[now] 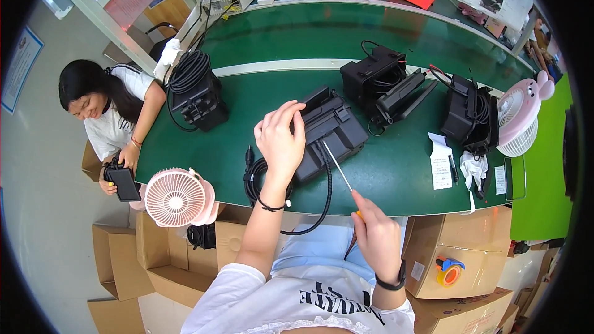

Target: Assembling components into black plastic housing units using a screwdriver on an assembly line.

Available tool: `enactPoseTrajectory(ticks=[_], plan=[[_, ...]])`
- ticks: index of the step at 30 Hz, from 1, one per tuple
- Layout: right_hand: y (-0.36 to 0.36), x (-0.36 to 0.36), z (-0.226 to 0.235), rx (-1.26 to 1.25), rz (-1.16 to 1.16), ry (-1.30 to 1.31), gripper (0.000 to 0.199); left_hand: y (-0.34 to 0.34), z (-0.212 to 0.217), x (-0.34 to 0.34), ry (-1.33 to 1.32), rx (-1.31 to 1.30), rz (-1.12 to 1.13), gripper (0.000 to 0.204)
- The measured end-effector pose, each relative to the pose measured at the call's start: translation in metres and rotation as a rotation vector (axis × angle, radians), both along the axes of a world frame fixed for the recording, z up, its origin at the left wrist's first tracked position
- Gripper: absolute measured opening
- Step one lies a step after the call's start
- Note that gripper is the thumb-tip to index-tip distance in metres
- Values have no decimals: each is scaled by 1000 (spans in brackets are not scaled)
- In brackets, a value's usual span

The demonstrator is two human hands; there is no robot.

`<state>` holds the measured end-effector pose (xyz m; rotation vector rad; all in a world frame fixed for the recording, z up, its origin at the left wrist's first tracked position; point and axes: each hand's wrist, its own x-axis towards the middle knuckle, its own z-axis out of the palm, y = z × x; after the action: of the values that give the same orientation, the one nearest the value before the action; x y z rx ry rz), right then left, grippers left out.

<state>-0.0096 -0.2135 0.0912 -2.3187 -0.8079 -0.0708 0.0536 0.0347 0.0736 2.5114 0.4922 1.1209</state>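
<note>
A black plastic box (340, 130) lies on the green table in front of me, with a raised flap along its far left side. My left hand (279, 139) grips the box's left side, fingers curved at the flap and thumb bent beside them. In my right hand (378, 235) is a screwdriver (339, 169), closed fingers around its mostly hidden yellow handle. Its thin metal shaft points up and left, with the tip at the box's near face where a black ribbed cable (327, 195) comes out. A coiled black cable (252, 179) lies left of the box, partly behind my forearm.
Other black boxes with cables (374, 77) (464, 114) stand at the right, another (204, 102) at the left. Pink fans (176, 198) (518, 111) flank the table. A paper slip (440, 164) lies right. A co-worker (117, 105) sits left. Cartons (458, 244) stand below.
</note>
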Motion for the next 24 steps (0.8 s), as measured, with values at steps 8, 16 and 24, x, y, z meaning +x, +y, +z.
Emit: enactPoseTrajectory(ticks=[8, 16, 24], plan=[[11, -14, 1, -136, 5, -189, 47, 1, -1, -1, -6, -6, -22, 15], [18, -20, -7, -150, 11, -160, 50, 1, -2, -1, 1, -11, -29, 15], [10, -7, -26, 436, 144, 744, 49, 5, -5, 5, -70, -2, -99, 13]])
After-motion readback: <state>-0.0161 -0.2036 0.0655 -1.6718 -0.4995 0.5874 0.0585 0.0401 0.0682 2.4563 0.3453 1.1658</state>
